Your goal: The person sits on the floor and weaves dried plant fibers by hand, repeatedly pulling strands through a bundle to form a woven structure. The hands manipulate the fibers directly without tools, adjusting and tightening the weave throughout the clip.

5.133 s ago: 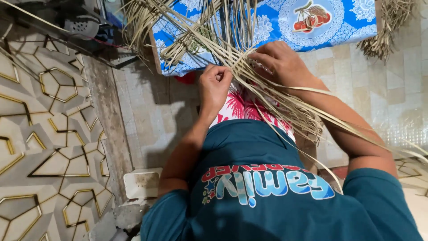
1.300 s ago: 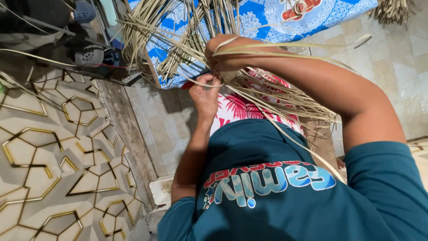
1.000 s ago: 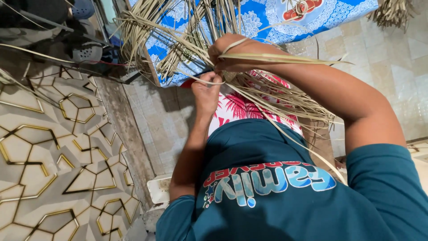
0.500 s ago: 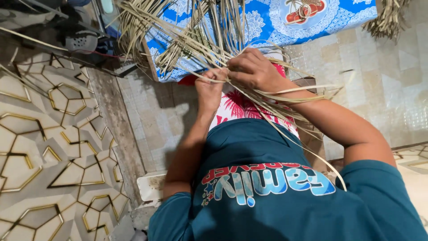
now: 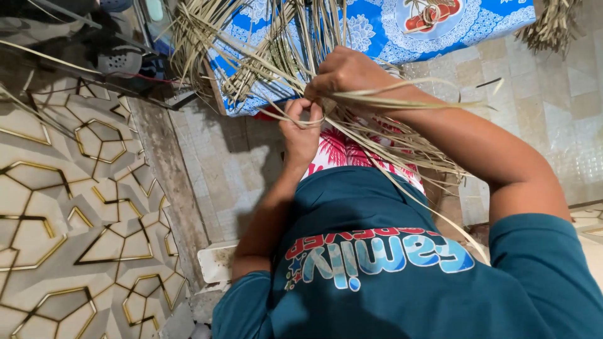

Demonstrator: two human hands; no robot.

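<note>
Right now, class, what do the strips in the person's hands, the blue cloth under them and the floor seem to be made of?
Strips: probably dried palm leaf or reed; pale straw colour, matt, flat, bending without breaking.
Cloth: possibly plastic-coated fabric; glossy blue with white lace print and fruit pictures.
Floor: likely ceramic tile; beige squares with grout lines, slight sheen.
Both the left hand and right hand grip strips.

Long, thin, pale dry palm-leaf strips (image 5: 377, 135) fan loosely from the half-woven piece (image 5: 264, 56), bunched in my fingers.

A blue patterned cloth (image 5: 377, 31) lies beyond beige floor tiles (image 5: 239, 163) and a gold-lined geometric panel (image 5: 75, 207).
</note>
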